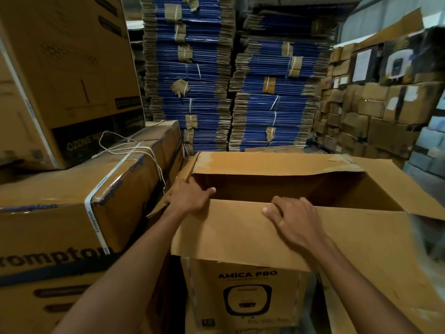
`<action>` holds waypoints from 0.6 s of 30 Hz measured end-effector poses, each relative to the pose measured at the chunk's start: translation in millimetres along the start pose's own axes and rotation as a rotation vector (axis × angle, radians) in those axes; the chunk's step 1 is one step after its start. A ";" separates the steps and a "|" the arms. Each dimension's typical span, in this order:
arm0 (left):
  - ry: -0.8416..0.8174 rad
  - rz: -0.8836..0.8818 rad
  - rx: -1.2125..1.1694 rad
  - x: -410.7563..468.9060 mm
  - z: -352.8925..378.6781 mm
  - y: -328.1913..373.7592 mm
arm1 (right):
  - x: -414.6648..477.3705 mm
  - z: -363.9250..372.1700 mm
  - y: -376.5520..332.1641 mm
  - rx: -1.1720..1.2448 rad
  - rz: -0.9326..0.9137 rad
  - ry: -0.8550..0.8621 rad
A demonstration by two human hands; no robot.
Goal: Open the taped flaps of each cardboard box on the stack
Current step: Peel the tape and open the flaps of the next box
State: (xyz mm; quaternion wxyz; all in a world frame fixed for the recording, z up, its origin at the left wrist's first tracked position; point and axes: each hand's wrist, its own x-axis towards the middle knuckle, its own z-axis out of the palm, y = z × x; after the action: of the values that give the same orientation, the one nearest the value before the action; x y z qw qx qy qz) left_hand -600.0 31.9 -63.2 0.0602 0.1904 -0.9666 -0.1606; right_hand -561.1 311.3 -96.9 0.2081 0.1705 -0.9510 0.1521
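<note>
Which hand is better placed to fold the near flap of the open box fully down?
Right. The right hand grips the top edge of the near flap, fingers curled over it. The left hand sits at the left corner of the box, away from that flap's middle.
</note>
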 end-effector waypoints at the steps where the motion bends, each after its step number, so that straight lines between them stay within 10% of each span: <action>1: 0.031 -0.012 0.017 -4.9 2.9 2.6 | 6.7 -5.5 -4.0 0.040 0.040 -0.025; 10: 0.180 0.026 0.025 -18.6 15.2 -2.6 | 99.4 -14.1 10.5 0.130 0.367 -0.552; 18: 0.223 0.045 0.013 -15.3 19.7 -6.1 | 160.1 3.4 25.0 -0.126 0.137 0.219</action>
State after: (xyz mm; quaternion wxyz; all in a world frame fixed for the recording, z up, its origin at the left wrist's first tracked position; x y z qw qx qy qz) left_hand -587.3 38.1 -84.6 0.1700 0.1858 -0.9589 -0.1309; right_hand -708.9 290.6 -33.7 0.3102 0.0743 -0.9396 0.1238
